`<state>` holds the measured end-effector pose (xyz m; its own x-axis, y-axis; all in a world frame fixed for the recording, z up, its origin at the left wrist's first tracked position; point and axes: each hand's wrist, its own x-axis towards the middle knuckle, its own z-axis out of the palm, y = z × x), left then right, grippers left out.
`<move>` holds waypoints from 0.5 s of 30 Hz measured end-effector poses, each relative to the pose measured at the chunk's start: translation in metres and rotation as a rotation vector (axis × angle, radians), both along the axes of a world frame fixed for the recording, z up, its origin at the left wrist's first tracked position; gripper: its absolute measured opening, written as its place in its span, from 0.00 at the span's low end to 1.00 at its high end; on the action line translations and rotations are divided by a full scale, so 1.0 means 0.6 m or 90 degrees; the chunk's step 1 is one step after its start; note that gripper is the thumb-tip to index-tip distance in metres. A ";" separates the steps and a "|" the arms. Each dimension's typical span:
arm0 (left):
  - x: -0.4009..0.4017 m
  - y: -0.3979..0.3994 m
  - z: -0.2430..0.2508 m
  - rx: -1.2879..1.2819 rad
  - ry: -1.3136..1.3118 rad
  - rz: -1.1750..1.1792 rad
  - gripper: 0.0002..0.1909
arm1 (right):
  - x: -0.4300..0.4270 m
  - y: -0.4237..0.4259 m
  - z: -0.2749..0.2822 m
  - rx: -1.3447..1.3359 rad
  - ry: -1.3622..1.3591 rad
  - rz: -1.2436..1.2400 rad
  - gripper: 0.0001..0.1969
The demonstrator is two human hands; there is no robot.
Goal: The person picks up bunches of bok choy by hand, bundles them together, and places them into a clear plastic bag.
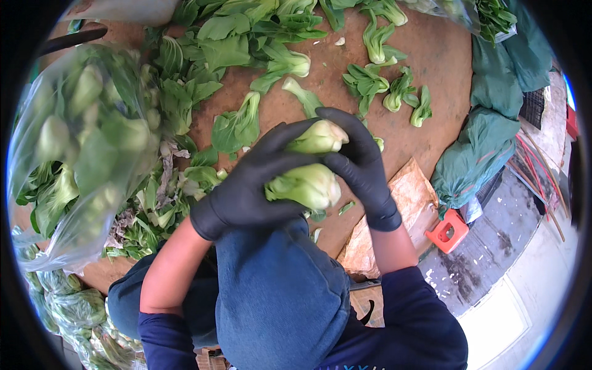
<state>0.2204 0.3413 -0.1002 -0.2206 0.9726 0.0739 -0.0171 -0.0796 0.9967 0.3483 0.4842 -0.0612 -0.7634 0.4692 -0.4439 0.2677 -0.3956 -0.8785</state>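
Observation:
Two pale green bok choy heads are held above my lap, their leafy ends in the palm of my black-gloved left hand (252,171). One finger separates the upper bok choy (318,137) from the lower bok choy (305,185). My right hand (363,166), also in a black glove, curls its fingers and thumb around the base end of the upper head. The right thumb tip lies close to the lower head; I cannot tell whether they touch. Just beyond my hands, a loose bok choy stalk (303,96) and a small bok choy (243,121) lie on the brown work surface (434,55).
A clear plastic bag (88,138) full of bok choy stands at left. A leafy pile (222,41) spreads along the far side, with wilted trimmings (166,173) below it. Green sacks (481,152) and a red-orange plastic stool (447,231) are at right. Bagged vegetables (76,307) sit lower left.

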 end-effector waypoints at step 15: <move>-0.066 -0.032 -0.011 -0.260 -0.251 0.063 0.41 | 0.096 0.033 -0.039 0.200 -0.161 0.176 0.23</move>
